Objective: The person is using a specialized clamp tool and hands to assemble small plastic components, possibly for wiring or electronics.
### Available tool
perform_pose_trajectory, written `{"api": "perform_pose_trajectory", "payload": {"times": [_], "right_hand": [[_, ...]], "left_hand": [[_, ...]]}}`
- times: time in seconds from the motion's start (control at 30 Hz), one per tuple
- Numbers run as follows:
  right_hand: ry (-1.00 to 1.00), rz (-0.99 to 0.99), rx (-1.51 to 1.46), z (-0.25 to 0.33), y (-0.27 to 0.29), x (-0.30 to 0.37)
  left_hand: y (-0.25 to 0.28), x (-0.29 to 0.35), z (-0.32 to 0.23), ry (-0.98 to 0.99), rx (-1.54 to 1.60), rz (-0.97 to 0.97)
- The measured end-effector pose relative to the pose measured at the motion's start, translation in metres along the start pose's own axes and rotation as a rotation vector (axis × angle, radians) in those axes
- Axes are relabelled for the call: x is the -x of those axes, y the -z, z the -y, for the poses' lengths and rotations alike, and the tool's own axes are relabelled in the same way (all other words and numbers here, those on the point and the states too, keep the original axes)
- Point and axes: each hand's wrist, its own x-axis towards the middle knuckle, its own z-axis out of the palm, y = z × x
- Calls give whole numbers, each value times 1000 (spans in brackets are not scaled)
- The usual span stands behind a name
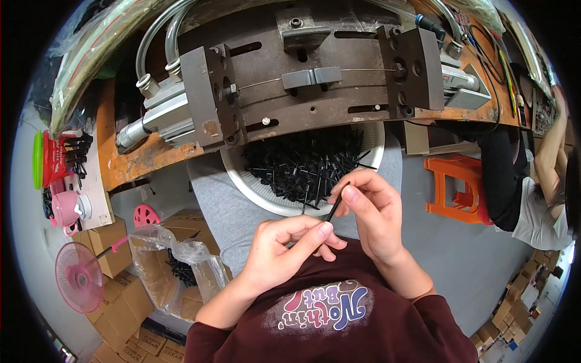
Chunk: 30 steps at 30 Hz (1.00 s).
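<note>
Just in front of my chest, my left hand and my right hand meet over a thin black stick-like part. My right thumb and fingers pinch its upper end, while my left thumb and fingers hold the lower end. A second slim black piece sticks up by my left fingers; whether that hand grips it I cannot tell. Beyond my hands, a white basket rests on my lap, heaped with similar black parts.
A dark metal jig with a small grey block and side cylinders sits on the wooden bench ahead. Left are a pink fan and a plastic-lined carton. Right, an orange stool stands near another person.
</note>
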Motion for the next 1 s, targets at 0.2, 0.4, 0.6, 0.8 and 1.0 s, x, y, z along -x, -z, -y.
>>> {"api": "perform_pose_trajectory", "payload": {"times": [0.2,0.4,0.6,0.8,1.0], "right_hand": [[-122,81,-95,2,-1,-3],[-99,108,-72,3,-1,-5],[6,14,-14,-2,-2,-2],[-60,21,-91,1,-4,0],[-178,88,-91,5,-5,-3]], "left_hand": [[2,2,2,5,28,24],[2,3,3,17,60,68],[0,4,-3,44,20,-5],[-1,8,-4,59,65,69],[4,9,1,63,131,133]]}}
